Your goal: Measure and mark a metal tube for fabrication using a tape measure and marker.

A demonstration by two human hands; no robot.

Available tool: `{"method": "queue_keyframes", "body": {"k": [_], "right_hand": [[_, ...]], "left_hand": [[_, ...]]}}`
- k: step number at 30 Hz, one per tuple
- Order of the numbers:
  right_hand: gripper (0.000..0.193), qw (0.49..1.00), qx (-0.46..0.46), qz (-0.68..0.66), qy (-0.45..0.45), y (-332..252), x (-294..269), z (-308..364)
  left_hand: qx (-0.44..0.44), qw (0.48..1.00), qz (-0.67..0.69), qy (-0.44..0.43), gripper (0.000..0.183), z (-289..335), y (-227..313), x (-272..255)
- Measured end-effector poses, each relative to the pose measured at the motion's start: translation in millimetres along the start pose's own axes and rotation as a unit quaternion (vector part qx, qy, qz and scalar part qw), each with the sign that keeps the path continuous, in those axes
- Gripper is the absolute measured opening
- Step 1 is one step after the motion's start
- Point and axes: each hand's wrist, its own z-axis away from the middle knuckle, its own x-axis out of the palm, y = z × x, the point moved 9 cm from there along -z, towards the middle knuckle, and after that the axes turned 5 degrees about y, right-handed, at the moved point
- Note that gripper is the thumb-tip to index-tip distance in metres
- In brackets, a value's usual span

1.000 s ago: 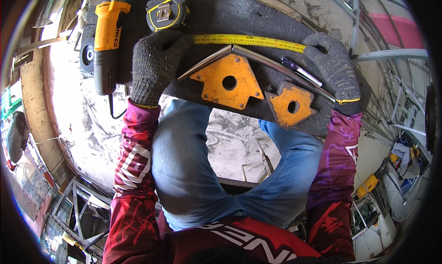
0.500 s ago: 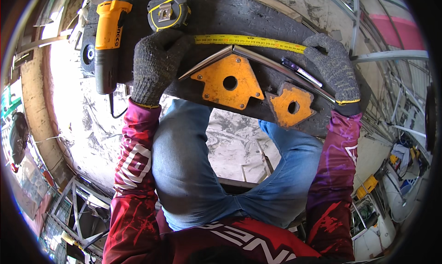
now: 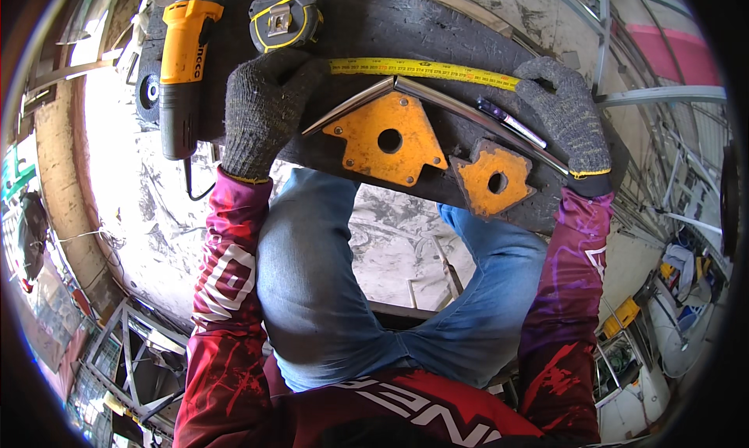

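Crosswise, slender yellow tape strip (image 3: 421, 68) in knit-gloved pinch of right hand (image 3: 565, 111) and, apparently, left hand (image 3: 264, 111).

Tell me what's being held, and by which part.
The yellow measuring tape: the left grip holds the left end of its visible stretch, and the right grip holds the right end.

Gloved left hand (image 3: 269, 112) and gloved right hand (image 3: 563, 108) pinch yellow tape blade (image 3: 421, 69), stretched between them. Over my remote feed I see tape case (image 3: 286, 19) beyond left hand. Nearer than blade: bent metal tubing (image 3: 351, 104), larger orange plate (image 3: 370, 155) under its bend, smaller orange plate (image 3: 480, 194) to right, pen (image 3: 511, 122) beside tubing. Grinder (image 3: 187, 42) at dark board's (image 3: 390, 26) left end.
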Motion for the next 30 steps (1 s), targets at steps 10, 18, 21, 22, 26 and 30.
{"method": "queue_keyframes", "body": {"k": [10, 18, 21, 22, 26, 30], "right_hand": [[0.019, 1.0, -0.006, -0.01, 0.006, -1.3, -0.7, -0.1], [0.02, 1.0, -0.006, -0.009, 0.005, 1.2, -0.1, -0.2], [0.02, 1.0, -0.004, -0.006, 0.003, 0.3, -0.4, -0.6], [0.02, 1.0, -0.002, -0.005, -0.001, 0.4, 0.2, -0.7], [0.021, 1.0, -0.002, -0.008, -0.004, 1.8, 0.5, -1.0], [0.021, 1.0, 0.015, -0.012, -0.01, 4.4, 1.4, -1.0]], "left_hand": [[-0.015, 1.0, -0.004, -0.012, 0.024, 1.0, -1.5, 1.9], [-0.011, 1.0, 0.002, -0.01, 0.023, 1.5, -1.5, 2.6], [-0.002, 1.0, -0.011, -0.007, 0.024, 1.1, -0.7, 1.8], [-0.002, 1.0, -0.012, -0.007, 0.024, 0.9, -0.6, 1.7], [-0.009, 1.0, -0.011, 0.001, 0.023, -0.1, -1.1, 1.4], [-0.003, 1.0, -0.008, -0.002, 0.024, 0.7, 0.2, 1.8]]}}
